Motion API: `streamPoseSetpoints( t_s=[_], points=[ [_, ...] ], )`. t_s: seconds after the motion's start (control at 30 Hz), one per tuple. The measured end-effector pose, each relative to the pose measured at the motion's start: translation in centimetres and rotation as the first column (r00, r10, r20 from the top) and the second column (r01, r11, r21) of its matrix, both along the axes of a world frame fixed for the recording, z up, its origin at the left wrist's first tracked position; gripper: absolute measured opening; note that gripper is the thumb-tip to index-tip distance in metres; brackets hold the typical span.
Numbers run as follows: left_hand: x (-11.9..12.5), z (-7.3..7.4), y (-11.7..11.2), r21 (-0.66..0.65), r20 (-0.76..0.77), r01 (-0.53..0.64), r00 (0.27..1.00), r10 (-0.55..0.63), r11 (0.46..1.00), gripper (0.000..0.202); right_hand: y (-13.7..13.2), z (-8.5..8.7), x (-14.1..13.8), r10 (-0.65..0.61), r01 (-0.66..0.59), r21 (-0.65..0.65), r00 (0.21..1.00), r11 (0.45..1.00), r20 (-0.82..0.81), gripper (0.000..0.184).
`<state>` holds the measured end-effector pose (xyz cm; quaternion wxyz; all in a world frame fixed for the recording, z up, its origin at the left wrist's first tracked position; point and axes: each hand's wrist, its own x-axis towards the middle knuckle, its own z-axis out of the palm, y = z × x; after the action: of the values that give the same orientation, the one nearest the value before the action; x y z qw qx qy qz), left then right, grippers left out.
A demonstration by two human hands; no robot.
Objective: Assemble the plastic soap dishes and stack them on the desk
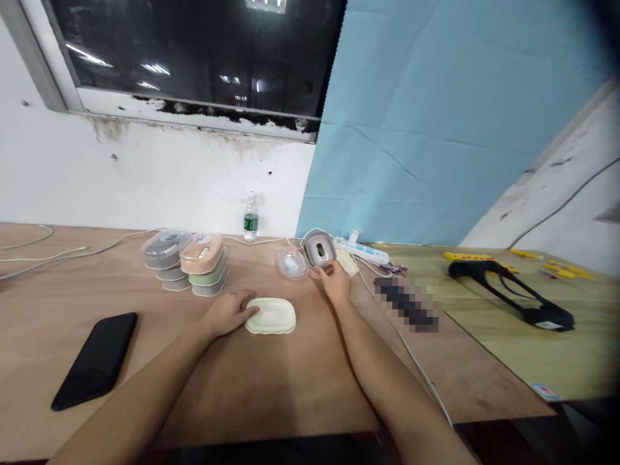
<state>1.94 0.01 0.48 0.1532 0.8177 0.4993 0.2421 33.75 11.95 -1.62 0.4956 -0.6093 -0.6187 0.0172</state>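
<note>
My left hand [227, 314] lies on the wooden table [271, 381] with its fingers stretched out, fingertips touching the left end of a pale cream oval tray [271, 316]. Further back, my right hand [334, 279] pinches the lower edge of a grey oval case [320, 248] that is tilted up towards me. A clear plastic lid [292, 263] lies just left of the grey case. Left of that stand stacks of oval cases [191, 261] in grey, pink and green, with a clear-lidded one on top of the left stack.
A black phone [97, 359] lies near the front left. A water bottle [250, 218] stands by the wall. A white power strip [361, 249] and cables run at the back right. A black strap [513, 292] and yellow pieces [465, 256] lie on the right-hand board.
</note>
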Motion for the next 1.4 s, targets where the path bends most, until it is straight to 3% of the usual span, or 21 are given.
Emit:
streamPoseSetpoints(
  t_s=[0.13,0.27,0.43,0.53,0.63,0.77,0.9,1.13,1.4],
  points=[
    [-0.2,-0.6,0.4,0.012,0.010,0.002,1.000,-0.002,1.000,0.039,-0.6,0.4,-0.3,-0.064,0.067,0.084,0.997,0.994,-0.042,0.045],
    [-0.4,-0.9,0.5,0.030,0.046,-0.016,0.999,0.014,0.999,0.047,-1.5,0.6,-1.1,-0.031,0.035,0.188,0.999,0.982,-0.025,0.048],
    [-0.4,-0.7,0.3,0.064,0.124,-0.089,0.989,0.081,0.994,0.063,-2.9,0.7,-2.6,0.192,-0.238,0.206,0.956,0.949,0.220,0.046],
    [-0.2,-0.7,0.2,0.150,0.203,-0.183,0.968,0.151,0.972,0.078,-4.0,0.8,-3.7,0.339,-0.408,0.204,0.891,0.890,0.302,0.051],
    [0.0,-0.5,0.1,0.259,0.264,-0.189,0.957,0.118,0.947,0.090,-5.0,0.8,-4.7,0.437,-0.525,0.228,0.831,0.820,0.344,0.061],
    [0.0,0.2,-0.1,0.346,0.258,-0.115,0.966,0.024,0.931,0.070,-6.0,0.8,-5.7,0.497,-0.593,0.253,0.792,0.764,0.356,0.062],
    [-0.4,0.5,-0.2,0.350,0.212,-0.146,0.975,0.073,0.925,0.047,-6.1,0.9,-6.0,0.518,-0.614,0.308,0.784,0.726,0.341,0.060],
    [-0.3,0.8,-0.6,0.301,0.197,-0.245,0.962,0.192,0.921,0.034,-5.9,1.2,-5.6,0.519,-0.639,0.359,0.765,0.680,0.380,0.081],
    [0.2,1.6,-1.1,0.225,0.243,-0.212,0.957,0.156,0.951,0.036,-6.6,1.7,-6.3,0.501,-0.621,0.324,0.776,0.714,0.384,0.057]
  ],
)
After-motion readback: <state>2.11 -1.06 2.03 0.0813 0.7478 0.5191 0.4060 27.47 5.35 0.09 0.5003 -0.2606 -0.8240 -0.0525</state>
